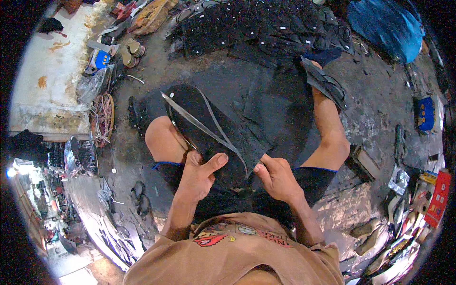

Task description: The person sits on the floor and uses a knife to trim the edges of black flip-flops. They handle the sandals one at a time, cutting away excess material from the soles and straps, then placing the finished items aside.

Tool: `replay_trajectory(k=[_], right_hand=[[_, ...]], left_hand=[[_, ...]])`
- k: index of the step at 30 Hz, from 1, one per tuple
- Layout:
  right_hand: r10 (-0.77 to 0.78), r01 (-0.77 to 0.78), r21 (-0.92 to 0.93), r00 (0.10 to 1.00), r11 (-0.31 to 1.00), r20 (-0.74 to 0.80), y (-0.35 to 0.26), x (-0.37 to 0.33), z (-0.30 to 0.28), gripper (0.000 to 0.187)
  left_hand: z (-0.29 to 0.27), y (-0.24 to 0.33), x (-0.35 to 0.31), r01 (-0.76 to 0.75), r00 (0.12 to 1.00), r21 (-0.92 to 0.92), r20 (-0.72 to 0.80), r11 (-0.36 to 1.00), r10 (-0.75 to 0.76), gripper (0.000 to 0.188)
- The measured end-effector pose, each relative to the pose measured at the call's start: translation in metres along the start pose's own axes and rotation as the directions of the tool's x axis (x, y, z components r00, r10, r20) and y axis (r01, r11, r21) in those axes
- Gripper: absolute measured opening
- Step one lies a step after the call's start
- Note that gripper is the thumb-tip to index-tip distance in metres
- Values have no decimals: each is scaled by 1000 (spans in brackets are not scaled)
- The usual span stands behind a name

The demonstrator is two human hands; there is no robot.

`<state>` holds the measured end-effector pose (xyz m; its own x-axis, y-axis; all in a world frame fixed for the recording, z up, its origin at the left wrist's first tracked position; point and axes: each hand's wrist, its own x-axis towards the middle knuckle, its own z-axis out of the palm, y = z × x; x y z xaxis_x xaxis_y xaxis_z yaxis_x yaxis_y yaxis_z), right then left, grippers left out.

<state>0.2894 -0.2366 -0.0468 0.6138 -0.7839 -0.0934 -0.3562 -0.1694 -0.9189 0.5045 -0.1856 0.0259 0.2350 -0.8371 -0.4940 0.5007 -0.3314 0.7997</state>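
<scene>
A flat black sole-shaped piece (190, 102) with a small white dot lies across my lap, slanting up to the left. My left hand (197, 175) is closed on its near left edge, thumb raised on top. My right hand (278, 178) pinches the corner of a rough black sheet (256, 145) at the piece's right side. Over the black piece runs a long pale grey pointed strip (197, 119); whether it is a blade or a cut edge I cannot tell. A thinner grey strip (216, 121) curves down toward my right hand. My left fingers are partly hidden.
Dark sheeting (285, 102) covers the floor between my legs. Ahead is a heap of black sandals (266, 28), with a blue bag (389, 28) at its right. A black sandal (327, 85) is by my right foot. A wooden block (365, 162) stands beside my right knee.
</scene>
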Motion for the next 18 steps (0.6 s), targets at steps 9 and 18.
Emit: replay_trajectory(k=[9,18], right_hand=[[-168,229,225,950,947,-262,13,77,40,2],[143,-48,453,973,890,-179,26,179,41,56]], left_hand=[[0,6,-15,74,994,-16,-82,997,-75,47],[-19,11,-35,179,984,434,-94,883,-153,46]])
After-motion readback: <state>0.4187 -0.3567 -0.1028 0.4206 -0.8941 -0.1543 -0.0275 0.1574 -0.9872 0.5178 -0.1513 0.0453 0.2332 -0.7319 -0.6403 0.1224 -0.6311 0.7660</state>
